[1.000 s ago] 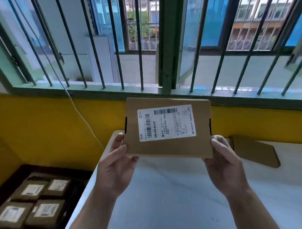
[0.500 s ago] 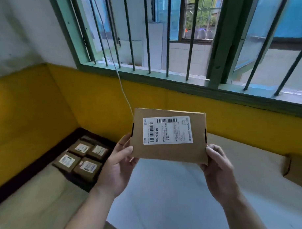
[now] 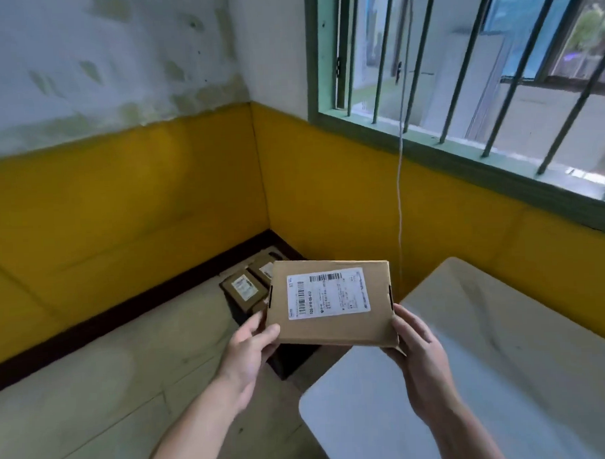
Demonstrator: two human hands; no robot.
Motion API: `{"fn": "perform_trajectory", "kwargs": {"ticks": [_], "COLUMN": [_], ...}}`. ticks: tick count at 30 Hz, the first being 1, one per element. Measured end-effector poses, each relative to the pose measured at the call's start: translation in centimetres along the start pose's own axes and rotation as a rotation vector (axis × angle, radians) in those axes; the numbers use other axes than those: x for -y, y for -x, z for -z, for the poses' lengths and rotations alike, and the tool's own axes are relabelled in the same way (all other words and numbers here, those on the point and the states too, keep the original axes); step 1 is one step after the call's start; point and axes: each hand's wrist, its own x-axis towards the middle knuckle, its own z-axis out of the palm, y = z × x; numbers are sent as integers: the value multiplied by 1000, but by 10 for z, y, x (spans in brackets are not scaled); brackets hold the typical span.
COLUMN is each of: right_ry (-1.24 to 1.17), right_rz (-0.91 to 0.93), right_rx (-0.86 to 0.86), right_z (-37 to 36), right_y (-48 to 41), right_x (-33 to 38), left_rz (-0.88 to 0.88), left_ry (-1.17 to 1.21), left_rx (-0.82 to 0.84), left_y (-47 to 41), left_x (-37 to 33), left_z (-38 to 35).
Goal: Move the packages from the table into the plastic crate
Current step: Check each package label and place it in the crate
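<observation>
Brown cardboard package (image 3: 331,304), flat and rectangular, is held in the air between both hands, above the gap between the counter and the floor corner. The left hand (image 3: 253,347) grips its near left corner, thumb on top and fingers underneath. The right hand (image 3: 418,349) grips the near right corner, with the thumb along the side edge.

A white shipping label (image 3: 327,293) covers much of the package's top face. It carries two barcodes, one along the far edge and one along the left, plus small printed lines and a code too blurred to read with certainty.

Just beyond and below the package, a dark plastic crate (image 3: 292,360) sits on the floor near the corner of the room. At least two similar labelled boxes (image 3: 244,289) lie flat inside it. The held package hides most of the crate, so how many it holds cannot be told.

To the right is the white counter (image 3: 471,378), cut off by the picture's edge. Yellow wall (image 3: 156,207) runs behind, and a thin white cable (image 3: 400,191) hangs down from a green-framed barred window (image 3: 460,86).
</observation>
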Motion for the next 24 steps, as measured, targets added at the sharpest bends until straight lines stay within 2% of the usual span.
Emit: {"fn": "perform_trajectory", "kwargs": {"ticks": [7,11,15,21,24], "right_ry": [104,171,209,235,215], "right_rz": [-107,-119,-156,-219,-240], "right_rx": [-46,-46,-44,-157,-193], "right_z": [-139,-192,-223,-251,-265], "right_y": [-53,-81,-107,-180,-228], "right_x": [-63,-87,-99,-117,-131], "left_rz": [92,142,170,215,250], "left_ry": [-56,-54,-89,-249,-321], "left_rx": [-45,-102,-102,-58,-91], "left_y": [-87,-140,-192,-284,-338], "left_x": [-18,-31,-36,-40,-42], "left_z": [131,178,196,201,200]}}
